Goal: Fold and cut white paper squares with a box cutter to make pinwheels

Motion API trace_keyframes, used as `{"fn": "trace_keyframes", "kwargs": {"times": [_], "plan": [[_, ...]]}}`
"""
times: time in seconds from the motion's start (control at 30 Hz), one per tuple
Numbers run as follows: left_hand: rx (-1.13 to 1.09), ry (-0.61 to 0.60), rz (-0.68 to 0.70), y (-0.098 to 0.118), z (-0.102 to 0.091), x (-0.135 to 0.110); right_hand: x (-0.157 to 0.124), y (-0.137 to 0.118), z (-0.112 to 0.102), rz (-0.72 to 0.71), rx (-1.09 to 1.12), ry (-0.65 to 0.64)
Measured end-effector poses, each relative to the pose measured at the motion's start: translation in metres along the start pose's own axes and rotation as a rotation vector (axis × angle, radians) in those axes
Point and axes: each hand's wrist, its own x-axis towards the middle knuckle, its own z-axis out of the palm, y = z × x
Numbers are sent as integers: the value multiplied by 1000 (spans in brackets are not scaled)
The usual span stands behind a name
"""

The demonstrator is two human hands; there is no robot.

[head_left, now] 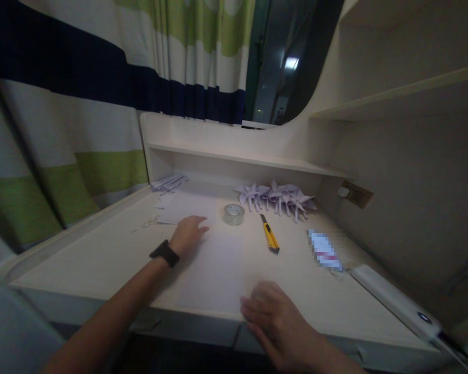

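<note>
A blank white sheet of paper [214,275] lies flat at the desk's front. My left hand [189,236], with a black watch on the wrist, rests over the sheet's upper left part, its thumb and fingers apart. At the lower right corner of the sheet is my right hand [275,319], slightly blurred, its loosely bent fingers pointing left and the thumb apart from them. I see nothing held in either hand. A roll of clear tape [233,214] sits beyond the sheet, and a yellow utility knife [270,235] lies to the right of it.
More white paper [187,205] lies at the back left beside rolled paper sticks [169,183]. Several paper pinwheels [281,196] stand bunched under the shelf [237,157]. On the right are a phone [324,250] and a long white lamp-like bar [393,301].
</note>
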Motion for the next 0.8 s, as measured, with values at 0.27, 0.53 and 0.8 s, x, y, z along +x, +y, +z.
{"fn": "trace_keyframes", "kwargs": {"times": [0.27,0.53,0.8], "plan": [[396,37,682,38,71,-165,-1,-1,-1,12,48,-8],[581,181,738,25,85,-183,3,5,4,5,109,37],[544,162,770,33,78,-184,1,20,21,80,88,199]]}}
